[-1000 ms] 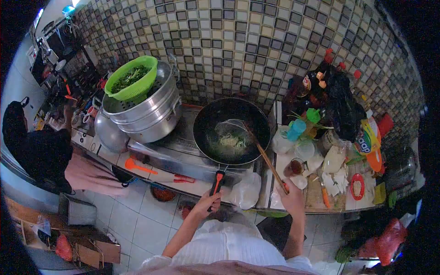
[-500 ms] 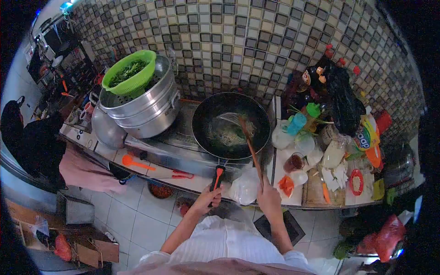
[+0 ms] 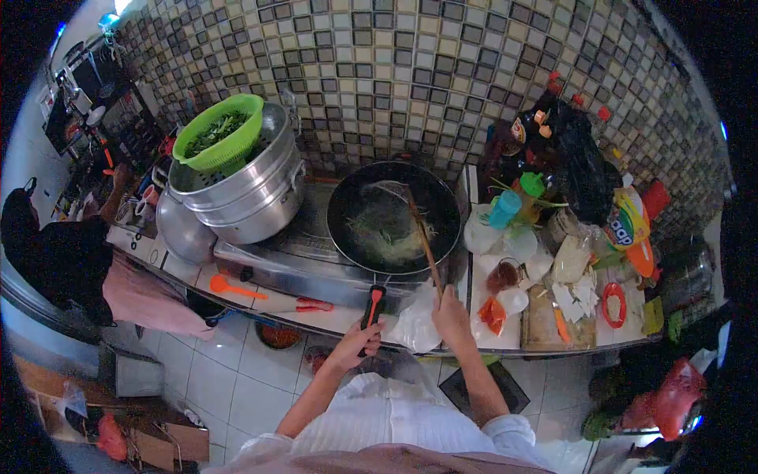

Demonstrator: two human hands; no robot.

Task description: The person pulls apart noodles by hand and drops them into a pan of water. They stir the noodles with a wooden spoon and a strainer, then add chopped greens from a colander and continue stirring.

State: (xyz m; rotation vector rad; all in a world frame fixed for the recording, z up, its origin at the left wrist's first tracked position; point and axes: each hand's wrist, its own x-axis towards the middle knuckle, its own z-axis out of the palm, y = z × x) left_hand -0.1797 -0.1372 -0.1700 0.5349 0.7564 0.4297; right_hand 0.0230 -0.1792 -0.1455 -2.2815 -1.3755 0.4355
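Note:
My left hand (image 3: 358,345) is wrapped round the black and red handle of a dark wok (image 3: 351,189) on the stove. In my right hand (image 3: 453,322) is the lower end of a long wooden spatula (image 3: 427,243). The spatula slants up and left into the wok, where its far end lies. Pale shreds with some green bits (image 3: 391,243) spread over the bottom of the wok. A clear plastic bag (image 3: 418,322) lies on the counter edge between my two hands.
Left of the wok, a large metal steamer pot (image 3: 251,201) carries a green colander (image 3: 229,158) of leaves. An orange ladle (image 3: 237,288) lies in front. At right are a cutting board (image 3: 545,336), a knife (image 3: 561,325) and several bottles. Far left stands another person (image 3: 59,245).
My right hand and the spatula have shifted slightly left and up, and the food in the wok lies differently. The person at far left now has an arm stretched over the counter.

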